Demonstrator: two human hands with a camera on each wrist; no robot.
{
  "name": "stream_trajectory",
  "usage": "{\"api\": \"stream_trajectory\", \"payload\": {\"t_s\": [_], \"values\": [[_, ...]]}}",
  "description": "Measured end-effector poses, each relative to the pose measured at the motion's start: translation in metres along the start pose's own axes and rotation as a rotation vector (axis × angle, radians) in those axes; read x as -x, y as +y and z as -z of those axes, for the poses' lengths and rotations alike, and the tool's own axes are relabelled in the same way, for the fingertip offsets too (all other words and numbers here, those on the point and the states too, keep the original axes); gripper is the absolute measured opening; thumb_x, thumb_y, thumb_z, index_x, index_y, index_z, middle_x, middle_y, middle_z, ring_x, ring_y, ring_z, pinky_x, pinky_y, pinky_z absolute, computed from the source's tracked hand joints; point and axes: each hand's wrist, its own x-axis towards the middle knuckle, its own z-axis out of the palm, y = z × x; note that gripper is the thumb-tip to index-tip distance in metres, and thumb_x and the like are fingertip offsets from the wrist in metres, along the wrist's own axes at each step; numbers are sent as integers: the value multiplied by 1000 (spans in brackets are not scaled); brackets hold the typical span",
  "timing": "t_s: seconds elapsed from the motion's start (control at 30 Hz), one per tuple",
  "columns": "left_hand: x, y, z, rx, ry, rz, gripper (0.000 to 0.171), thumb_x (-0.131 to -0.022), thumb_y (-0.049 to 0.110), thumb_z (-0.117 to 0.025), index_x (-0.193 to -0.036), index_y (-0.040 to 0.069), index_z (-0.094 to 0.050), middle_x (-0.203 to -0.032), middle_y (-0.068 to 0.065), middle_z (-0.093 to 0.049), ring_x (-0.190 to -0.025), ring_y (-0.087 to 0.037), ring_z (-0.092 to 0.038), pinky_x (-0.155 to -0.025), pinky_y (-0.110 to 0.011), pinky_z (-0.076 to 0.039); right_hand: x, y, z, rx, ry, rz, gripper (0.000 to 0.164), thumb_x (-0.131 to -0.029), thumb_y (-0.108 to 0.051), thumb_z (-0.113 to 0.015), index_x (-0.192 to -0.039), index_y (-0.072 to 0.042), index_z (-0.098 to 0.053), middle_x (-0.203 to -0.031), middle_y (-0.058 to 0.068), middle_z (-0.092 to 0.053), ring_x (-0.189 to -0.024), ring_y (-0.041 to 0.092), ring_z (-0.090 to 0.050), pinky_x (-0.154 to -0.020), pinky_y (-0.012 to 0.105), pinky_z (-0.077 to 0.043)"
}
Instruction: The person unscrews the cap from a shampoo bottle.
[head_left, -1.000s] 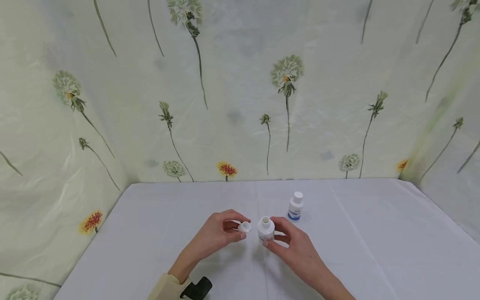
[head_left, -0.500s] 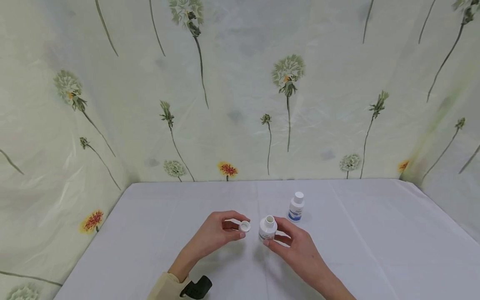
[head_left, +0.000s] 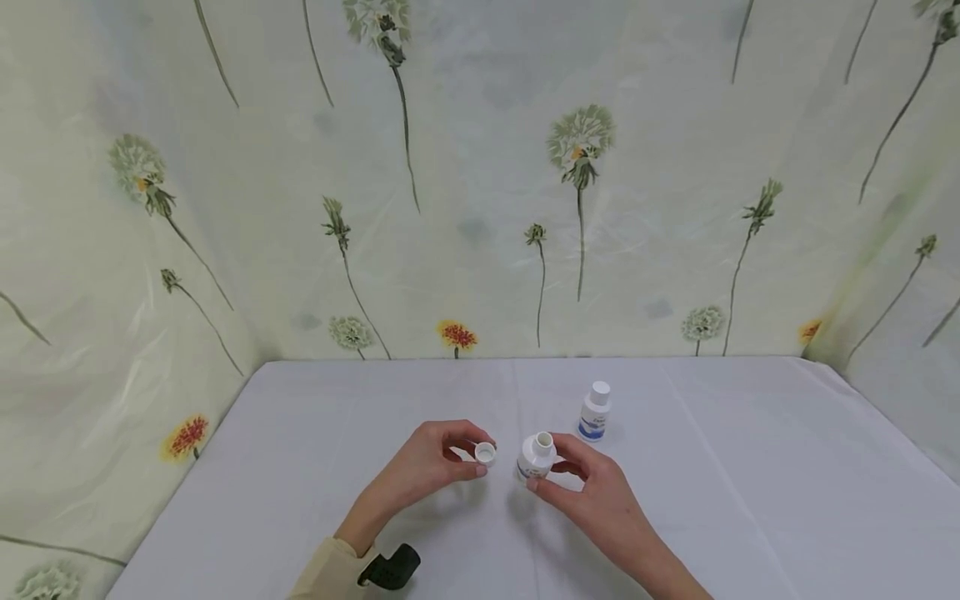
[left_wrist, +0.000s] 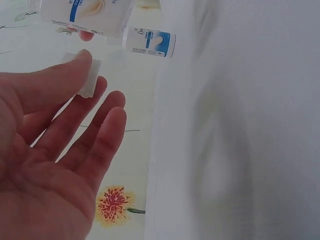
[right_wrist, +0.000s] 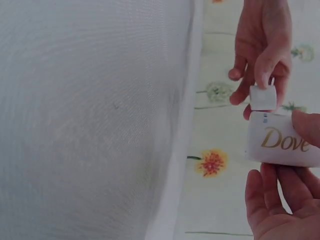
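Note:
My left hand (head_left: 427,468) pinches a small white bottle cap (head_left: 485,453) between thumb and fingers, its hollow side turned up towards the head camera. In the left wrist view the cap (left_wrist: 91,80) shows edge-on. My right hand (head_left: 596,492) grips a white Dove bottle (head_left: 534,461) around its body, thumb in front. Its mouth is uncovered and it leans slightly to the right, apart from the cap. The right wrist view shows gold lettering on the bottle (right_wrist: 280,145). Behind the right hand a similar white bottle with a blue label (head_left: 593,417) stands upright, capped.
A white cloth covers the table (head_left: 712,500). Flower-printed sheeting (head_left: 480,167) hangs behind the table and at both sides. A black device (head_left: 392,568) is strapped at the left wrist, beside a cream sleeve (head_left: 330,571).
The cap has turned so its hollow side faces the head camera more, and has shifted slightly left. The held bottle's mouth has tipped a little to the right. The standing bottle keeps its place.

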Motion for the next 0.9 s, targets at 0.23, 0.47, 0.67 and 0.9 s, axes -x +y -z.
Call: {"api": "stream_trajectory", "payload": {"t_s": [0.23,0.47,0.67,0.9], "values": [[0,-2,4,-65,9,2,25,-84,6,-77,-107,14,-72,-99,9,-68,-94,-14,-63,-77,-28,-53,-3,2,-1,-24,7,5,46,-79,-19,-84,-121,-20,-66,-115,-4,-65,-97,13,-65,-93,44,-50],[-1,-2,6,-99,15,-6,25,-84,7,-78,-107,13,-72,-100,6,-68,-92,-15,-63,-77,-27,-53,-7,6,-3,-40,1,22,46,-79,-15,-83,-122,-16,-66,-114,-3,-66,-97,16,-66,-91,42,-51],[1,-4,9,-85,27,-3,26,-84,9,-78,-110,10,-72,-101,4,-68,-89,-15,-62,-76,-27,-53,-11,7,-4,-36,-6,-12,48,-79,-15,-84,-123,-18,-65,-114,-4,-66,-98,18,-66,-87,39,-53],[4,-13,13,-74,84,25,28,-84,10,-78,-112,9,-72,-98,5,-68,-88,-15,-62,-76,-28,-53,-16,7,-8,-55,-29,-46,47,-80,-16,-83,-124,-17,-65,-114,-3,-66,-101,20,-64,-87,37,-53]]}}
